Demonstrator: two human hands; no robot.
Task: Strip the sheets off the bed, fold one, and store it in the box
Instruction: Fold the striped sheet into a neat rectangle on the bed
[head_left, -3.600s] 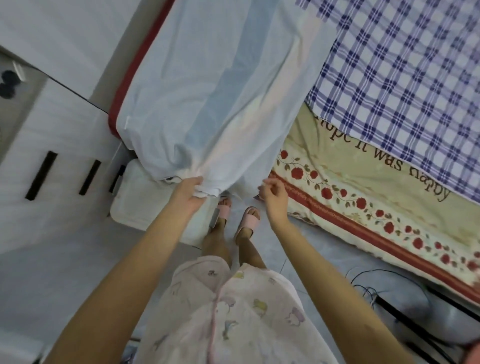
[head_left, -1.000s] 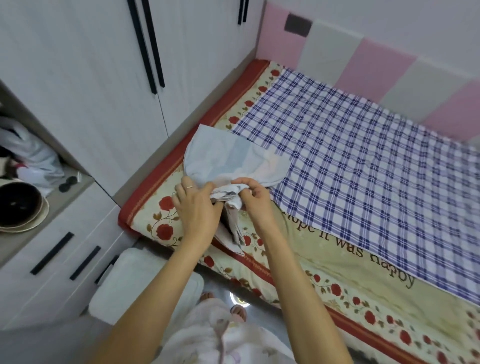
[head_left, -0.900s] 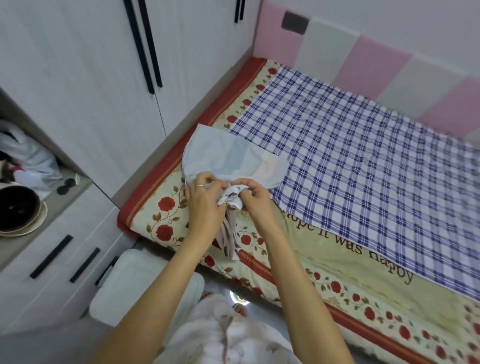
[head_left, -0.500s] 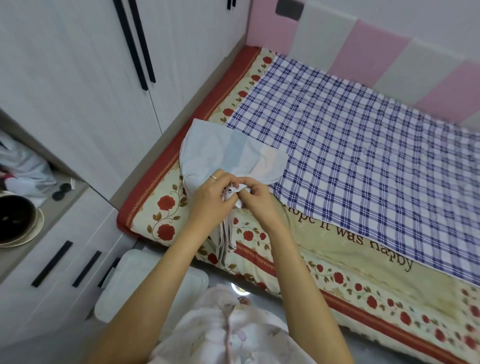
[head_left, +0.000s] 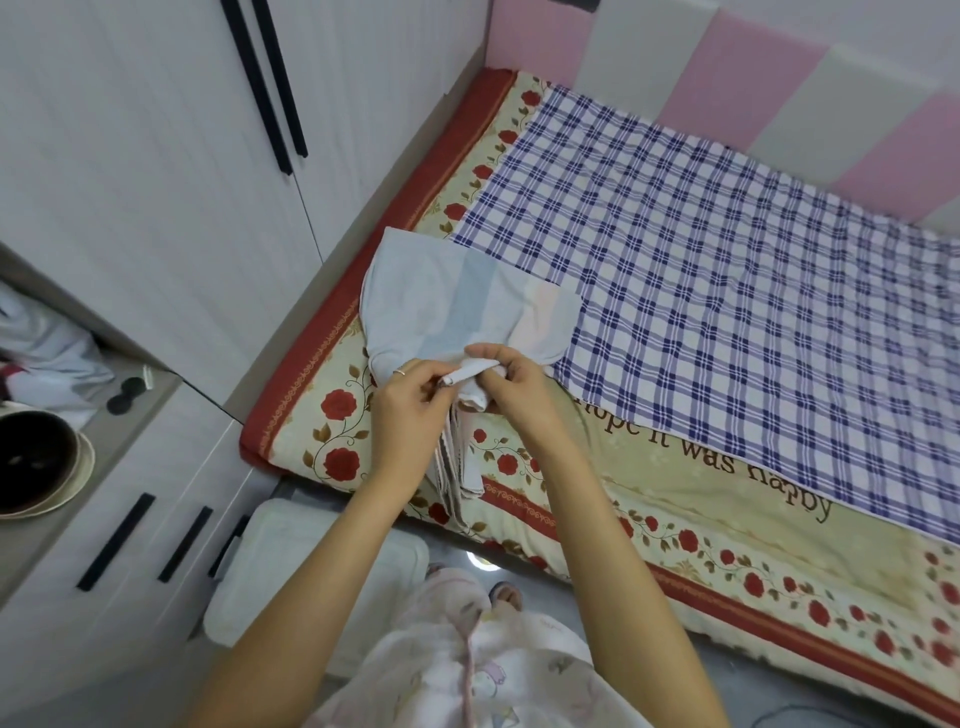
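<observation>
Bedroom corner, seen from above: bed (head_left: 670, 467) set against a white wardrobe (head_left: 156, 156), with pink and cream wall pads (head_left: 727, 67) at upper right.

- Left hand (head_left: 410, 410), frame centre: fingers curled, pinching a bunched edge of the pale blue sheet (head_left: 452, 301).
- Right hand (head_left: 514, 395): just beside the left, thumb and fingers closed on the same bunch.
- Pale blue sheet: upper part lies flat on the bed; a narrow tail hangs over the mattress edge below the hands.
- Blue checked sheet (head_left: 727, 291), to the right: not yet stripped.
- White box (head_left: 291, 561), floor, lower left: appears closed.
- Risk, as judged: the gathered edges may slip unevenly from the pinch and skew the fold; the hanging tail could drag onto the floor.
</observation>
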